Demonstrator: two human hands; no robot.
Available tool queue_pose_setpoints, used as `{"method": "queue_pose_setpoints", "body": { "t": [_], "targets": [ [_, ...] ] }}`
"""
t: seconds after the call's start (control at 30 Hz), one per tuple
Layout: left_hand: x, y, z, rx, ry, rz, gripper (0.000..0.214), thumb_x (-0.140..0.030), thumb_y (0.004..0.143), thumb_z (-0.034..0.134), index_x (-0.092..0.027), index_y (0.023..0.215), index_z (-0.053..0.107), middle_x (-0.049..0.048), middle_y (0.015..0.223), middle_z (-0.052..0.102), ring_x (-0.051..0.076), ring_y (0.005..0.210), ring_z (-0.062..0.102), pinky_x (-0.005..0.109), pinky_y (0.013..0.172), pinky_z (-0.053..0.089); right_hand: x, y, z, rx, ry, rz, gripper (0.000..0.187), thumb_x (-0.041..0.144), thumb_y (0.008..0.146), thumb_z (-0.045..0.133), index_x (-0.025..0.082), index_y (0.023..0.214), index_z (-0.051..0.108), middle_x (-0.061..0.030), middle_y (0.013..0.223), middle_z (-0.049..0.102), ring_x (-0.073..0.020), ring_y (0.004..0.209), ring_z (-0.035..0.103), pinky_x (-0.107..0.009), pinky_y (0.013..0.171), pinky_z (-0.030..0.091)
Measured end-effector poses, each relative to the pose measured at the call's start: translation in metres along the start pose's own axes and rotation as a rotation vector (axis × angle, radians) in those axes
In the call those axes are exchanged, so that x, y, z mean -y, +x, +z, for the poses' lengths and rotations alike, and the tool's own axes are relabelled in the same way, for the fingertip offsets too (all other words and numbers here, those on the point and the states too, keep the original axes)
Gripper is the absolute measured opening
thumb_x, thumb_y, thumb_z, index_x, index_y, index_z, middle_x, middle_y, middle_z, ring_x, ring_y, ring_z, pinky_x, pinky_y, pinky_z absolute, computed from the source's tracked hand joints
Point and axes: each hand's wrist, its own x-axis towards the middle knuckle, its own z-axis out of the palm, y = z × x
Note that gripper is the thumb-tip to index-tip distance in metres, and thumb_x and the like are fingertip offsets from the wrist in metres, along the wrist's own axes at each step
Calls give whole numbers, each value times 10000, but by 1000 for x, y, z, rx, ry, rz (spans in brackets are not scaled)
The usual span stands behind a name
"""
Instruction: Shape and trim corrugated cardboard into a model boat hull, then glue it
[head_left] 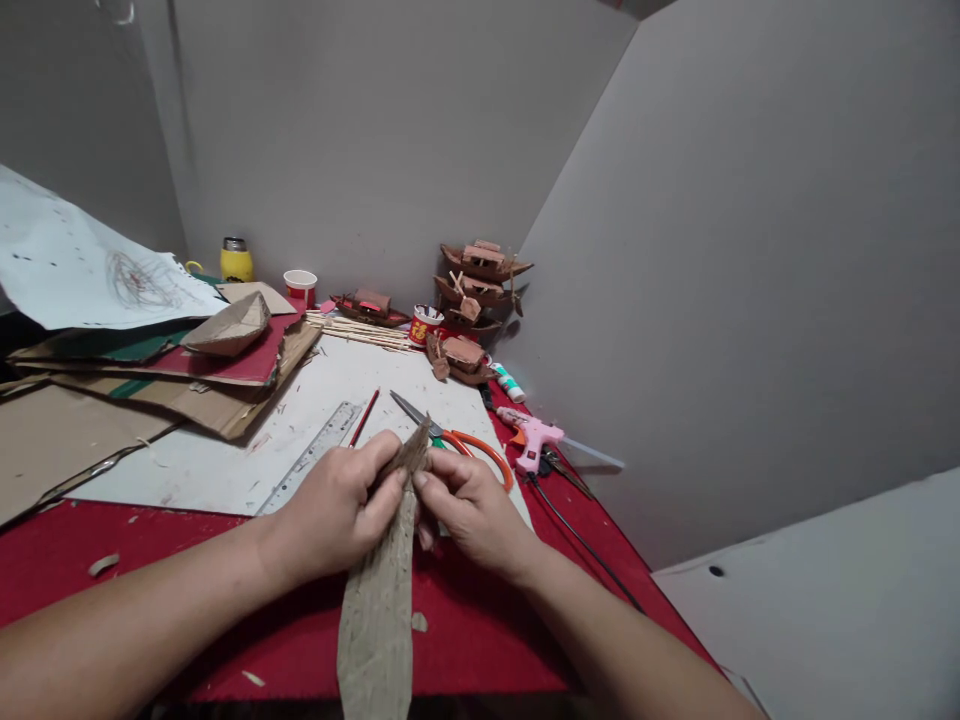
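A long grey-brown strip with a ridged, rough surface [381, 610], which looks like peeled cardboard, hangs down toward me over the table's front edge. Near its narrow, folded upper end, my left hand [341, 500] pinches it between thumb and fingers. From the other side my right hand [476, 505] grips the same end, thumb on top. The two thumbs are close together. Just beyond my hands lie scissors with orange handles [480, 447], partly covered by the strip's tip and my right fingers. A red pencil [365, 417] and a clear ruler [311, 455] lie beyond my left hand.
Cardboard sheets [217, 400] are piled at left, with a small cardboard boat hull [231, 328] on top. Brown model boats [484, 262] stand at the back right. A pink glue gun [536, 440] with a black cord lies right. Thin sticks [364, 332] lie behind the white board [352, 370].
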Motion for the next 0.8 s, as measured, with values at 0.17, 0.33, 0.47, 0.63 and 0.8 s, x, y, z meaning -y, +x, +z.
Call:
{"method": "queue_pose_setpoints", "body": {
  "t": [0.17, 0.33, 0.47, 0.63, 0.8],
  "targets": [
    [0, -1, 2, -18, -4, -39, 115, -191, 871, 405, -207, 759, 421, -39, 617, 444, 124, 546, 432, 263, 548, 309, 2, 2, 0, -11, -18, 33, 183, 309, 863, 489, 192, 725, 460, 68, 480, 515, -74, 381, 501, -164, 387, 389],
    [-6, 6, -2, -13, -115, -102, 131, -214, 881, 392, -195, 773, 464, -9, 675, 519, 135, 604, 484, 258, 571, 354, 5, 3, -3, -22, 6, 24, 241, 369, 847, 495, 171, 711, 511, 49, 495, 538, -77, 373, 496, -181, 385, 392],
    [-1, 2, 2, -4, 4, -60, 139, -185, 854, 416, -211, 718, 406, -44, 589, 425, 124, 528, 420, 256, 525, 300, 2, 2, -2, -42, -127, 8, 250, 335, 841, 487, 181, 644, 483, 53, 481, 488, -75, 372, 446, -189, 369, 343],
    [7, -3, 10, -19, 102, -44, 82, -176, 833, 432, -206, 759, 446, -51, 549, 415, 128, 491, 412, 262, 508, 270, -5, 2, 5, -201, -527, -243, 296, 221, 815, 508, 189, 553, 375, 62, 504, 343, -67, 472, 316, -205, 450, 272],
    [9, 10, 3, 3, -416, -238, 134, -273, 831, 491, -173, 793, 571, 11, 739, 620, 153, 665, 571, 253, 606, 435, -4, 5, 0, -165, -348, -134, 316, 356, 881, 466, 188, 613, 453, 43, 524, 439, -81, 463, 401, -205, 444, 326]
  ]
}}
